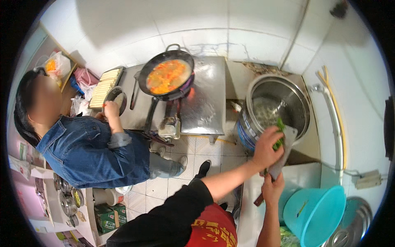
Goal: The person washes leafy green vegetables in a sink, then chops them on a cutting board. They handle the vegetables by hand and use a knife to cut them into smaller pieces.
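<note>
My right hand (273,185) grips the handle of a cleaver (285,151), its broad blade raised at the near rim of a large steel pot (277,102). Against the flat of the blade, my left hand (268,148) holds chopped green leaves (278,143), some sticking up past the fingers over the pot's edge. Pale liquid with small bits lies in the pot. To the left, a black wok (168,74) with orange and red food in broth sits on a lit burner. Part of the cleaver's handle is hidden by my right fingers.
A co-worker in a denim jacket (98,154) stands left, hands at a dark bowl (123,100) beside a tray of pale rolls (105,85). A turquoise bucket (308,213) stands lower right, near a metal lid (351,222). The wok handle (150,114) juts over the stove front.
</note>
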Tool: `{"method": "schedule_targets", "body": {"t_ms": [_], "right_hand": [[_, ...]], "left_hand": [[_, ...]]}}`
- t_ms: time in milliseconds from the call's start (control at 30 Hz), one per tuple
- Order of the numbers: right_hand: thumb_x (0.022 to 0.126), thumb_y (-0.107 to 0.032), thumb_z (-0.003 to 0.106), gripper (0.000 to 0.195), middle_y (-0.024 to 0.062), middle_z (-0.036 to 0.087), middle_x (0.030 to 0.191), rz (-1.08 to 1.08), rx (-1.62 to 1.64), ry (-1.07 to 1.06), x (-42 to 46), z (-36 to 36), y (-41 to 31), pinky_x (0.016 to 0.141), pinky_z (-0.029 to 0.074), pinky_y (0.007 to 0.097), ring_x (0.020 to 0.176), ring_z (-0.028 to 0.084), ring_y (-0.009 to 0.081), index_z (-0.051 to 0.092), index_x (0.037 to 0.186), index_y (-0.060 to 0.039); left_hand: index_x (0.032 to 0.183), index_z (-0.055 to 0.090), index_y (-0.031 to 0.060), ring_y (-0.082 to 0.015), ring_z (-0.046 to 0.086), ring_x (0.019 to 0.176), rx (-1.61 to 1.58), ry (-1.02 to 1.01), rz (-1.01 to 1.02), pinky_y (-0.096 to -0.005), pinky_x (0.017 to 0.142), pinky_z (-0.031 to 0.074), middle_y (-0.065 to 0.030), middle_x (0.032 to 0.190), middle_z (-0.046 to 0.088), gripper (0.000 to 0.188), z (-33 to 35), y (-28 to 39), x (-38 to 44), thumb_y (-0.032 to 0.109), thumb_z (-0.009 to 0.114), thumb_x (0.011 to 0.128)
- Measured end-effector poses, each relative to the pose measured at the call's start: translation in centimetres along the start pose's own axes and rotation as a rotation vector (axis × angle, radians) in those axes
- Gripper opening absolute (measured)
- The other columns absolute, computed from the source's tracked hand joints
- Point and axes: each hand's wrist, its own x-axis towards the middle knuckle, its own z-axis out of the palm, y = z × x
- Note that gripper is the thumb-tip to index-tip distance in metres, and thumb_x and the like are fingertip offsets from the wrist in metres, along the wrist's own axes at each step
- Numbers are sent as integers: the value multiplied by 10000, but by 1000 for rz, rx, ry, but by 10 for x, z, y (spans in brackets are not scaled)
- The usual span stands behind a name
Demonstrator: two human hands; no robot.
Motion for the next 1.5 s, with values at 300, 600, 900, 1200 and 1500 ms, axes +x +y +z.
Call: {"method": "schedule_targets", "body": {"t_ms": [300, 600, 900, 1200, 1500], "right_hand": [[772, -79, 639, 227, 190, 619, 698, -419, 19, -509, 129, 265, -192, 539, 496, 377, 593, 639, 274, 502, 906, 45], [748, -90, 614, 207, 249, 610, 696, -418, -239, -491, 165, 369, -245, 647, 507, 456, 713, 636, 415, 496, 834, 55], [769, -45, 593, 110, 132, 583, 626, -59, 106, -674, 180, 354, -255, 489, 470, 360, 534, 597, 218, 551, 844, 23], [826, -69, 599, 145, 81, 572, 637, -214, 79, -464, 140, 245, -227, 486, 454, 306, 527, 560, 146, 543, 922, 25], [829, -116, 622, 202, 114, 667, 801, 250, 20, 176, -23, 20, 70, 696, 492, 315, 738, 625, 175, 626, 975, 23]], "left_hand": [[1045, 663, 34, -374, 569, 1105, 405, 362, 27, -412, 960, 460, -203, 1231, 570, 358, -271, -111, 224, 106, 675, 694], [1384, 463, 144, -495, 170, 1375, 901, -35, -425, -502, 1136, 179, -235, 1464, 343, 638, -396, -230, 254, 523, 543, 876], [1449, 314, 8, -347, 205, 1426, 578, -377, -104, -438, 1167, 162, -222, 1517, 261, 652, -360, -170, 269, 463, 349, 983], [915, 654, 55, -323, 671, 767, 1254, -139, -93, -405, 736, 537, -126, 798, 682, 186, -419, -205, 277, 79, 534, 775], [846, 606, 25, -279, 638, 753, 565, -7, 213, -378, 733, 521, -132, 783, 636, 117, -267, -69, 276, -25, 523, 780]]}}
